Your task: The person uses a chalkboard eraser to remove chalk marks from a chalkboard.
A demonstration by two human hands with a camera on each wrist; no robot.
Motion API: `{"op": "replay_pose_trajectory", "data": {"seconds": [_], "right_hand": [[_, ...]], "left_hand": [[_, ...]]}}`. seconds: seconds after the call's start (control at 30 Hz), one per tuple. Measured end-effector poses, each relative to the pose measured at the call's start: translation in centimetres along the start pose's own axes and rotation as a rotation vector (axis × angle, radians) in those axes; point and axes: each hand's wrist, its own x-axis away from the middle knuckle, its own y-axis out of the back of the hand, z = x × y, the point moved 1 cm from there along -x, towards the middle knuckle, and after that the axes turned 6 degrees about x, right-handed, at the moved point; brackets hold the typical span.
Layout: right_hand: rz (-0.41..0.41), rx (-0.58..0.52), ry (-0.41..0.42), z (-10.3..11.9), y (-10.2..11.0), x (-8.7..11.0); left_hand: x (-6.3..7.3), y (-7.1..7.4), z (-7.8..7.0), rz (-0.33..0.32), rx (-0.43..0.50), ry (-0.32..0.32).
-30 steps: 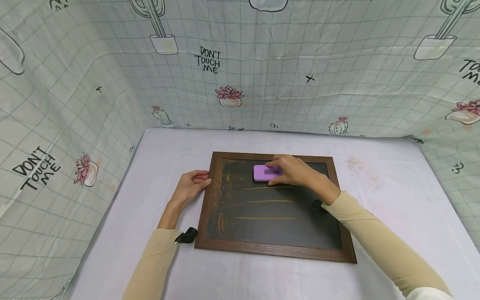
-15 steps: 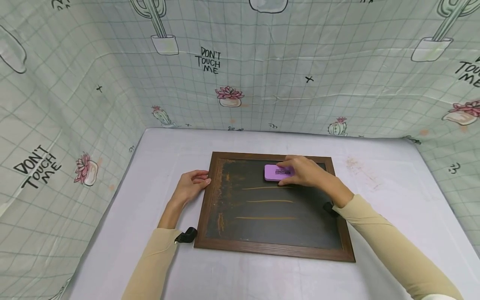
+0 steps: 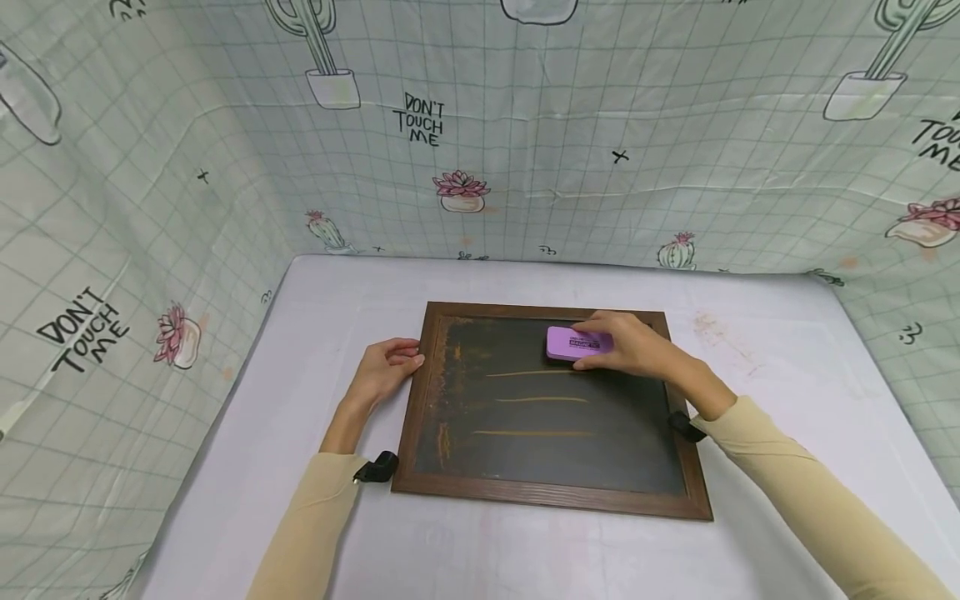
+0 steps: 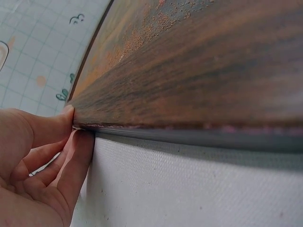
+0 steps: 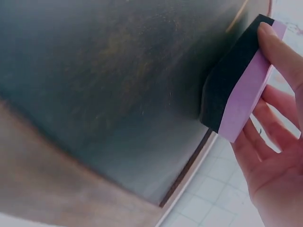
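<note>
A wood-framed chalkboard lies flat on the table, with three thin orange chalk lines across its middle and orange smudges down its left side. My left hand pinches the left edge of the frame; in the left wrist view the thumb is at the top edge and the fingers are below it. My right hand grips a purple board eraser between thumb and fingers, over the upper right part of the board. Its black felt faces the dark surface in the right wrist view.
A white cloth covers the table, with a faint orange chalk smear right of the board. A grid-patterned curtain with cactus drawings hangs behind and on both sides.
My right hand has slid the eraser to the right along the upper part of the board. My left hand keeps its place at the frame's left edge.
</note>
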Motion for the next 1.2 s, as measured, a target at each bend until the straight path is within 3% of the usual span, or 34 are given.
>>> {"op": "replay_pose_trajectory", "data": {"seconds": [0.53,0.9,1.2], "right_hand": [[-0.028,0.056,-0.03,0.0,2.4,4.2],[-0.007,0.113,-0.044,-0.3,2.5,6.2],[-0.02,0.128,-0.018,0.1,2.2,6.7]], "left_hand": [[-0.1,0.2,0.0,0.003,-0.02,0.012],[-0.1,-0.1,0.1,0.005,-0.017,0.023],[-0.1,0.0,0.0,0.008,-0.014,0.009]]}}
